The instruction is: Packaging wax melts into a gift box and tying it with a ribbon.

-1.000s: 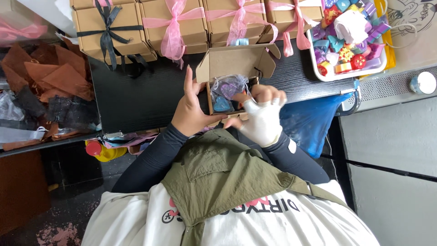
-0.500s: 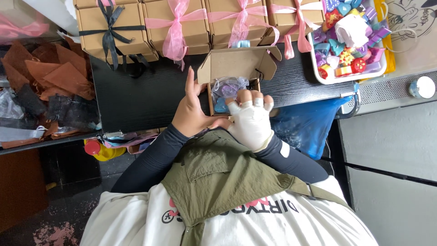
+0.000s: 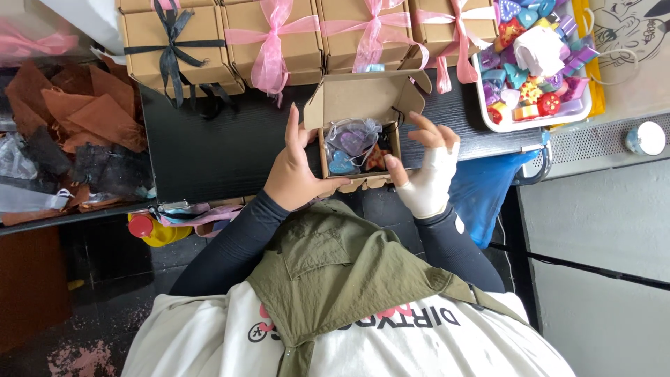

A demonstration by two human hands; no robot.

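Note:
A small brown cardboard box (image 3: 363, 98) lies open at the near edge of the black table (image 3: 209, 150), its lid tipped back. Inside it lie a sheer pouch (image 3: 354, 136) and small coloured pieces. My left hand (image 3: 296, 171) grips the box's left side, thumb under its front edge. My right hand (image 3: 426, 164), wrapped in a white bandage-like glove, holds the right side with fingers raised by the lid flap.
Several closed brown boxes tied with pink ribbons (image 3: 272, 38) and one with black ribbon (image 3: 171, 42) line the table's far edge. A white tray of coloured trinkets (image 3: 534, 59) stands at right. Brown and black fabric (image 3: 66, 132) lies left. A blue bag (image 3: 488, 195) hangs below.
My right hand has lifted off the top of the box and moved to its right side, uncovering the pouch and pieces. My left hand stays on the left side.

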